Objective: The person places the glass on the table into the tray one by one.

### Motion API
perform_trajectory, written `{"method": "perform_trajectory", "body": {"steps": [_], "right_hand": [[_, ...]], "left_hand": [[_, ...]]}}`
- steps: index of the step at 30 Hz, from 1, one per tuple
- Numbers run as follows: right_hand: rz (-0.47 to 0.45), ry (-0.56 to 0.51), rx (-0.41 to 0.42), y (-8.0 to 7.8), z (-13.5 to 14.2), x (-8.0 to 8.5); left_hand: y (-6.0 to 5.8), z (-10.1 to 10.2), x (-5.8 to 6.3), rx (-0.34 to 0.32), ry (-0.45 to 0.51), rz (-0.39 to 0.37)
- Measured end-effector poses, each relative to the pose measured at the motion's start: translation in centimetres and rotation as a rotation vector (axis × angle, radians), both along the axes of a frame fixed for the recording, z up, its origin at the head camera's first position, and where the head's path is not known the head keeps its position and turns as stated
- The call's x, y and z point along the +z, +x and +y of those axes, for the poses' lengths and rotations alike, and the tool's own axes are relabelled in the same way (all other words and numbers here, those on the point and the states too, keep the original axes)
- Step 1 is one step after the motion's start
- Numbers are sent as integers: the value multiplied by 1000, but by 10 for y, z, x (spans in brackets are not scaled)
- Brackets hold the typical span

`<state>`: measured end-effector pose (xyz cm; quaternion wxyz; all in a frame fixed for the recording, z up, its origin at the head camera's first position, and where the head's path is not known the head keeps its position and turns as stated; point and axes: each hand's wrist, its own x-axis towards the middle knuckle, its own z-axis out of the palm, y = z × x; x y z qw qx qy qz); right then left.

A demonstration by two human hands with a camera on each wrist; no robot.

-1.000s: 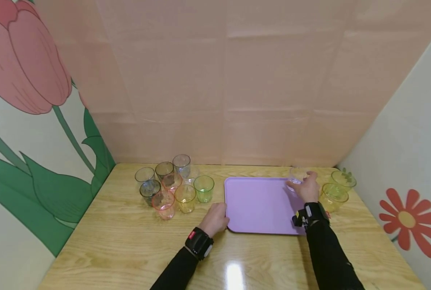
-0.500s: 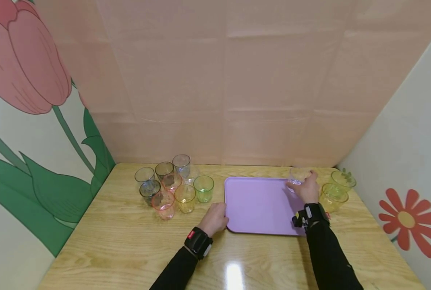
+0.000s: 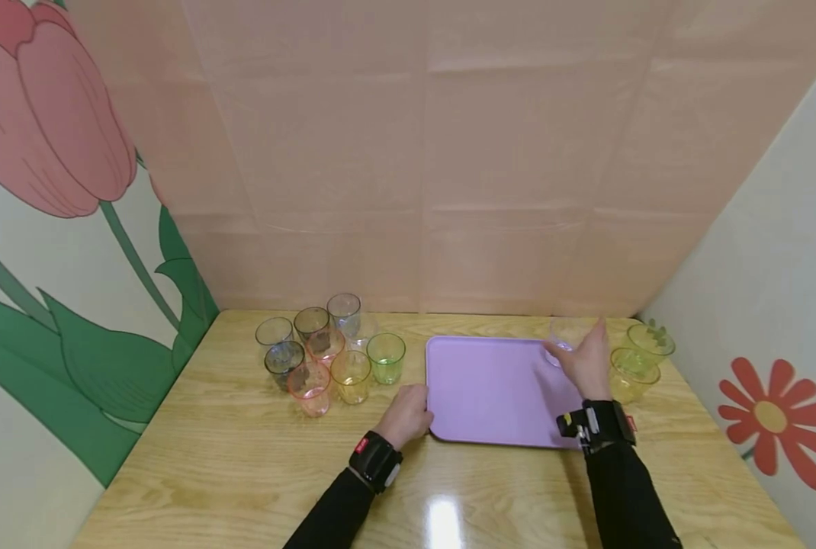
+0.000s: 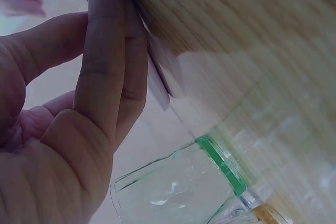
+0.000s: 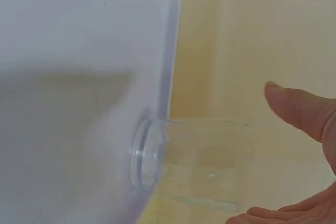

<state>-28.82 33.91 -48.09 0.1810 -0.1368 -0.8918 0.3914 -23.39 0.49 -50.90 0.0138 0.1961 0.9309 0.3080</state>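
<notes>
A clear glass (image 5: 202,161) stands on the back right corner of the purple tray (image 3: 493,389). Just beside it, my right hand (image 3: 588,364) has its thumb and fingers spread; in the right wrist view a gap separates them from the glass. At the tray's left side, near the front corner, my left hand (image 3: 406,415) holds the edge. The left wrist view has the left fingers (image 4: 102,61) against the rim, though the thumb tip is hidden behind them.
Left of the tray, several tinted glasses stand close together, among them a green glass (image 3: 386,358) and an amber glass (image 3: 351,376). Two yellow-green glasses, including a front one (image 3: 633,375), stand by the right wall. A pink covering (image 3: 422,191) backs the wooden table (image 3: 243,465).
My right hand has opened and drawn back from the clear glass, slightly rightward. The glass stays on the tray's back right corner. My left hand keeps its place.
</notes>
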Motion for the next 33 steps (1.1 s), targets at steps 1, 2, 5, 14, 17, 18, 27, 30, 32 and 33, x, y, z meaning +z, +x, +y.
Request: {"method": "perform_trajectory", "body": {"steps": [1,2,5,14,17,18,27,30,32,33], "right_hand": [[-1,1,4,3,-1,1],[-3,4,5,7,-1,3],[5,-12,14,17,-1,6],[181,-112,-78,35,7,3],[233,-120,-113,37,13,-3],[249,-119,-121,39,15,-3],[414,-59,-276,50,36,-6],[372,-60,-305,52,48,-8],[293,-87,-306,54,56,-11],[246,-107,-304,55,59,-12]], "left_hand": [[0,0,0,-1,1,-2],[0,0,-1,-1,0,-5],[0,1,-1,0,0,-15],[-1,1,0,2,-6,-22],[-1,2,0,5,-6,-21],[-1,2,0,6,-5,-17],[1,2,-1,-4,-2,-19],[1,2,0,-2,9,-9],[1,1,0,-1,8,-1],[2,1,0,0,6,1]]}}
